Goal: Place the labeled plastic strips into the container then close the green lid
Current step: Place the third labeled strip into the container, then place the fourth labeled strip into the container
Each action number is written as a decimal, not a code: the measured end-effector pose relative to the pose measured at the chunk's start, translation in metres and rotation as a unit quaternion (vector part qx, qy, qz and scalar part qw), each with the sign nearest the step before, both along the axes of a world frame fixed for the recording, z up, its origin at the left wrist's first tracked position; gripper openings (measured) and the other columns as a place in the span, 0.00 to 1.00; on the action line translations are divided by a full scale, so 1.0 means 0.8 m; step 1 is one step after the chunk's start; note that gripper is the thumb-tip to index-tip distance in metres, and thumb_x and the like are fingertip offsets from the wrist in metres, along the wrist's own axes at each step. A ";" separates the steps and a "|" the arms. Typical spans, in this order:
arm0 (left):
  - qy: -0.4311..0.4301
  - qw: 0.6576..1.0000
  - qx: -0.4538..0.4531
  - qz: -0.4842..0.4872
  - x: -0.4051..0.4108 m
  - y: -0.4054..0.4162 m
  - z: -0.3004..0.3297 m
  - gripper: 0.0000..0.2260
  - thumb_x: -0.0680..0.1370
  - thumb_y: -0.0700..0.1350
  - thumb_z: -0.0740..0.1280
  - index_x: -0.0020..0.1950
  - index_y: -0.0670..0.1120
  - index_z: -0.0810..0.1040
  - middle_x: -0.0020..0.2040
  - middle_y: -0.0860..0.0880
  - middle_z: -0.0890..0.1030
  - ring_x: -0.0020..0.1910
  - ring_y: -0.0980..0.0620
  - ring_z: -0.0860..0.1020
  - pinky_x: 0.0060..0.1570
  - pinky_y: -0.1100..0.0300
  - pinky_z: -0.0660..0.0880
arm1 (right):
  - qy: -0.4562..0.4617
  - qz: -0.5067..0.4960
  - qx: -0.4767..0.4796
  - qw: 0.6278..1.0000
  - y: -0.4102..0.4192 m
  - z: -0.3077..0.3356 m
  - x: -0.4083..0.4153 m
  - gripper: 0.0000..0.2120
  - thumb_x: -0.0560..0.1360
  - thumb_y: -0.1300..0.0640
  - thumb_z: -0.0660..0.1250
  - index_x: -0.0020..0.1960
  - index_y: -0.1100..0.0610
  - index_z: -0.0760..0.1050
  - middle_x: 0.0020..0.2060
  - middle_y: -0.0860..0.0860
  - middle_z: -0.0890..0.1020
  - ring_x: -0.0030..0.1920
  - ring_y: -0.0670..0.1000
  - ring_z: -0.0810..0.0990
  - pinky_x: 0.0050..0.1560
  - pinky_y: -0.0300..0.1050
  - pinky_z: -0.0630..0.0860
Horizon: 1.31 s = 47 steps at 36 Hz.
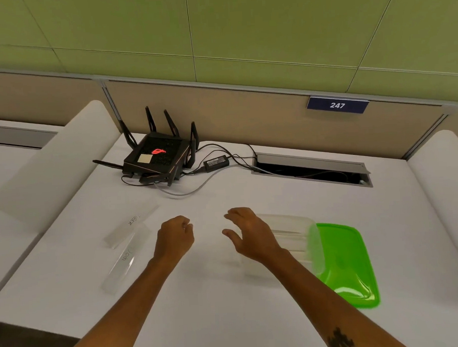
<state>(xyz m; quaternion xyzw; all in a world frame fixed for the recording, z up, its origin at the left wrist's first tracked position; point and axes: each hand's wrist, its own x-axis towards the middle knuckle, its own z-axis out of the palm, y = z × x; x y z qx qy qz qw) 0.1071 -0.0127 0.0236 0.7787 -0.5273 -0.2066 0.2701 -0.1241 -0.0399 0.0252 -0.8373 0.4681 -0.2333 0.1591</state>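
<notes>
Two clear plastic strips with handwritten labels lie on the white desk at the left: one strip (132,227) farther back, the other strip (123,262) nearer me, their ends overlapping. A clear plastic container (293,236) stands right of centre, with the green lid (344,262) flat on the desk just right of it. My left hand (174,238) hovers between the strips and the container, fingers curled into a loose fist, holding nothing. My right hand (249,232) is spread open over the container's left side, partly hiding it.
A black router (156,156) with several antennas, a power brick (216,162) and cables sit at the back of the desk. An open cable hatch (311,168) lies at the back right. White dividers flank the desk on both sides.
</notes>
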 end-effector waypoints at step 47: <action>0.196 0.974 0.025 0.115 0.116 -0.025 0.010 0.05 0.78 0.43 0.73 0.49 0.51 0.78 0.42 0.56 0.79 0.47 0.47 0.81 0.42 0.60 0.78 | -0.036 -0.008 0.153 0.988 0.015 -0.014 0.169 0.33 0.78 0.39 0.68 0.78 0.48 0.64 0.75 0.46 0.71 0.75 0.49 0.68 0.72 0.49 0.72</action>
